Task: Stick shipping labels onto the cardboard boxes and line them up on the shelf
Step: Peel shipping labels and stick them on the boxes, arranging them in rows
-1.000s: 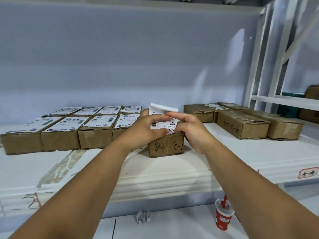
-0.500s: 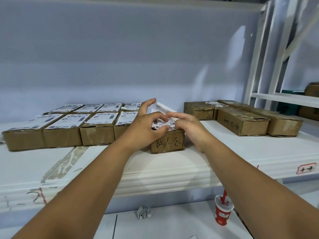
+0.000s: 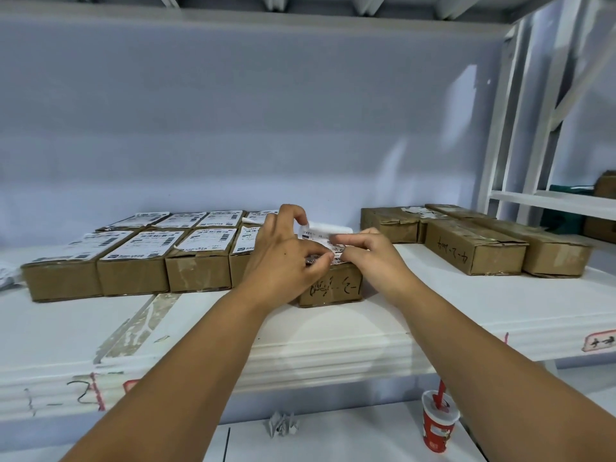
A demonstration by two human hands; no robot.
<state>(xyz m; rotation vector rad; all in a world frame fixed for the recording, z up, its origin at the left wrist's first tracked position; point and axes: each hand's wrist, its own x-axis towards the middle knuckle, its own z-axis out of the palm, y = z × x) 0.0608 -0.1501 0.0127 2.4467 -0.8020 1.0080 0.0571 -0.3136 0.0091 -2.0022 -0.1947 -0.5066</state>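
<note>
While left hand (image 3: 283,261) and right hand (image 3: 370,258) each pinched the label (image 3: 328,230) over the box (image 3: 333,286), far end curled up, uneven pressing risked a crease or skew.

label (image 3: 320,241) drops from being held up above the box (image 3: 333,286) to lying low on its top, near edge now at the box's front top edge; far end (image 3: 330,227) goes from standing up curled to rolling back flatter, close over the box. left hand (image 3: 283,258) changes from a flat grasp covering the label to spread: index finger (image 3: 295,212) lifts up by the curled end, thumb pinching down at the near edge. right hand (image 3: 370,258) fingers go from stretched across the label to curled, tips at its near right edge
</note>
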